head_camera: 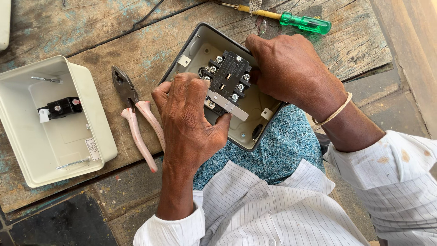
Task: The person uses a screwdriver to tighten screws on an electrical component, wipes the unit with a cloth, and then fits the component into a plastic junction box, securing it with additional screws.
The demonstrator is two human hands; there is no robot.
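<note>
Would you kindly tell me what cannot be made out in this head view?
- Left hand fingertips: curled behind the black switch block.
- Right hand fingertips: tucked into the grey box.
- Green screwdriver tip: cut off by the top edge.
- Cover label: too small.

weathered wooden table (114,41), dark floor tiles (68,225)
</note>
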